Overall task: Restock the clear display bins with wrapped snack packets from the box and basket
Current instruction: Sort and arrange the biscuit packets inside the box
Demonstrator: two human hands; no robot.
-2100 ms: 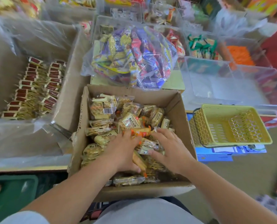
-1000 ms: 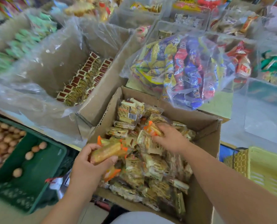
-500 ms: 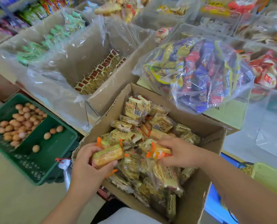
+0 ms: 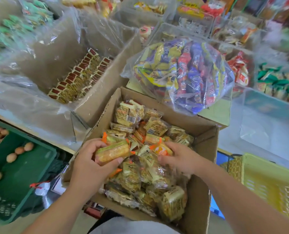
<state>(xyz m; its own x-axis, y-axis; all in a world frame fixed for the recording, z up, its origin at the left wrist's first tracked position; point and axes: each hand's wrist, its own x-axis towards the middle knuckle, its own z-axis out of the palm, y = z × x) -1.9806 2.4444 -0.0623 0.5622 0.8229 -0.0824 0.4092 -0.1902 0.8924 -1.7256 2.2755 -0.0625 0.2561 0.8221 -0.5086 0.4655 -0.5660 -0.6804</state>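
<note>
An open cardboard box (image 4: 206, 159) in front of me is full of wrapped snack packets (image 4: 140, 122). My left hand (image 4: 89, 164) grips a stack of orange-ended wrapped packets (image 4: 113, 152) over the box's left side. My right hand (image 4: 179, 159) reaches into the box's middle and pinches another orange-ended packet (image 4: 160, 148) among the pile. A yellow plastic basket (image 4: 265, 181) stands to the right of the box. A clear display bin (image 4: 268, 125) lies beyond it at the right.
A plastic-lined carton with rows of red-topped packets (image 4: 79, 78) sits at the left. A clear bag of mixed colourful snacks (image 4: 182, 73) rests behind the box. A green crate with eggs (image 4: 17, 166) stands on the floor at the lower left. More snack bins fill the back.
Both hands dug into the box, then my left hand lifted out orange-ended packets and keeps holding them. My right hand picked another orange-ended packet. The view swung left.
</note>
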